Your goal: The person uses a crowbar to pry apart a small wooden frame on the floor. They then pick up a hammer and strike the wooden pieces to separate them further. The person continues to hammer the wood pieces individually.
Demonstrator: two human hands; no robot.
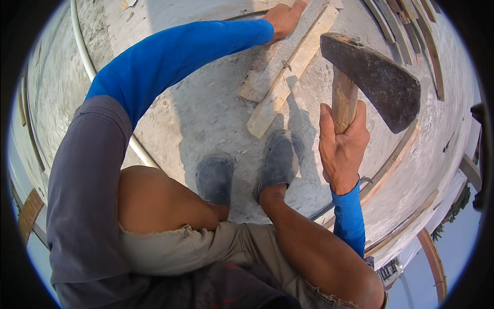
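Note:
My right hand [345, 147] is wrapped round the wooden handle [343, 100] of an adze. Its dark, worn metal head [378, 77] is raised off the ground, flaring wide at the right end. My left hand [285, 20] reaches far forward to the top of the view, by the upper part of a grey plank [260, 82]. Its fingertips run into the picture's edge, so their grip cannot be made out. A narrower pale batten [293, 72] lies over that plank, with a small bent metal piece [286, 65] at its edge.
My feet in grey clogs [215, 177] stand on dusty concrete just behind the planks. A white pipe [82, 44] runs along the left. Several boards [406, 31] lie at the far right, and a long timber [396, 159] lies beyond my right hand.

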